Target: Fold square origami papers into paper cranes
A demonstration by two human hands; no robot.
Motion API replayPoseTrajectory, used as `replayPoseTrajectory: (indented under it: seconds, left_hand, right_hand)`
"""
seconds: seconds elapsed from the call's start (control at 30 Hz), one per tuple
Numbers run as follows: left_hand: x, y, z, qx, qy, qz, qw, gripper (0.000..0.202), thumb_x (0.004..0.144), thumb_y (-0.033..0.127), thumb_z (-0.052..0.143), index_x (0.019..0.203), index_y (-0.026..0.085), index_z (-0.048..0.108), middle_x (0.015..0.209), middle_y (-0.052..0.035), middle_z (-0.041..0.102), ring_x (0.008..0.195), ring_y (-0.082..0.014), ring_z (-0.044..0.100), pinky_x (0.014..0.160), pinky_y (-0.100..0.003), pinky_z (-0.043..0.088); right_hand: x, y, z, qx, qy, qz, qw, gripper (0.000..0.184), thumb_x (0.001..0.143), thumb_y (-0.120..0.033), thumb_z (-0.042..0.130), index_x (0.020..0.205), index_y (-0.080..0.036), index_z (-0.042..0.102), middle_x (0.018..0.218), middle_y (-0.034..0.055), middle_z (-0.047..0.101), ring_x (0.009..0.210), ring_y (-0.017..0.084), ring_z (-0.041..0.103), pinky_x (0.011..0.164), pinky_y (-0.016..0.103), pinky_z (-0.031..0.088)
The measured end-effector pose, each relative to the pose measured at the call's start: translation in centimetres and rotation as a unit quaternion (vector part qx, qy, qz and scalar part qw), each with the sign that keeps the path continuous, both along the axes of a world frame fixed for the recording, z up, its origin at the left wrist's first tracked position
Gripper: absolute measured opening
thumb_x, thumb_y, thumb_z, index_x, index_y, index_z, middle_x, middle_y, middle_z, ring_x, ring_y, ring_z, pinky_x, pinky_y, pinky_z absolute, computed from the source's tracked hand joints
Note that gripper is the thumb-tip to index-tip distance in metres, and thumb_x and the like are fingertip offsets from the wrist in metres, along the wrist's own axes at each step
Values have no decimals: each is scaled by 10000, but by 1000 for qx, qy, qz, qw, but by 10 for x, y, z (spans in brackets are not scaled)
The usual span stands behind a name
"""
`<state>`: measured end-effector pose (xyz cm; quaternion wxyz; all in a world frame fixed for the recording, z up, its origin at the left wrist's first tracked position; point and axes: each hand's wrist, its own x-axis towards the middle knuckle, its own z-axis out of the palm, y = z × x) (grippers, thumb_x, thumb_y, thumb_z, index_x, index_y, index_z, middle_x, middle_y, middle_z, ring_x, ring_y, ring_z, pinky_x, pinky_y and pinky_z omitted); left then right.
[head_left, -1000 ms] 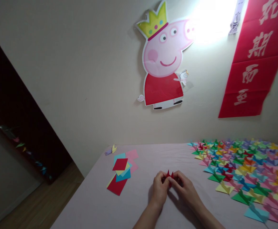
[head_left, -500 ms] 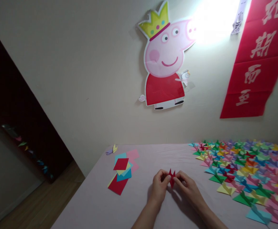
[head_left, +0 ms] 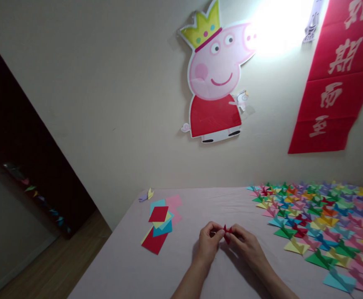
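A small red folded paper piece [head_left: 226,232] is pinched between both of my hands just above the pale pink table [head_left: 122,265]. My left hand [head_left: 208,243] grips its left side with thumb and fingers closed. From the right, my right hand [head_left: 244,246] pinches the other side. Two small red points stick up between my fingertips; the rest of the piece is hidden by my fingers.
A loose stack of coloured paper squares [head_left: 158,225] lies to the left of my hands. Two tiny folded pieces [head_left: 146,195] sit at the table's far left corner. Several rows of coloured folded paper cranes [head_left: 318,224] cover the table's right side. The wall bears a cartoon pig cut-out [head_left: 214,79] and a red banner [head_left: 337,74].
The red piece's upright points have dropped lower between my fingers, and both hands have closed in a little tighter around it. The view has shifted slightly.
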<state>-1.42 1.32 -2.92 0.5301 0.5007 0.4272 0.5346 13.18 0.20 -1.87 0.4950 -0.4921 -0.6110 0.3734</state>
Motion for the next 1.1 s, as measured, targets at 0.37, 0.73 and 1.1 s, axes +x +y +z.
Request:
replayPoseTrajectory:
  seconds: [0.37, 0.73, 1.1]
  left_hand:
    - [-2, -2, 6, -31, -38, -4, 999, 314, 638, 447, 792, 698, 169, 656, 663, 5, 593, 651, -141, 503, 679, -267, 380]
    - [0, -2, 7, -46, -57, 13, 997, 283, 628, 419, 777, 678, 172, 650, 659, 5, 568, 654, -143, 478, 661, -261, 368]
    - [4, 15, 7, -18, -15, 31, 999, 319, 726, 481, 701, 796, 181, 616, 724, -4, 605, 674, -150, 522, 640, -251, 404]
  right_hand:
    - [0, -2, 2, -39, 39, 7, 998, 432, 710, -596, 666, 551, -198, 612, 570, -10, 552, 560, 155, 477, 543, 264, 394]
    - [-4, 1, 8, -58, 84, 8, 995, 435, 679, -601, 704, 533, -202, 605, 538, -14, 523, 548, 151, 455, 514, 272, 389]
    - [-6, 33, 9, -41, 36, 8, 998, 343, 710, -517, 648, 578, -212, 563, 549, -23, 526, 556, 145, 460, 527, 261, 377]
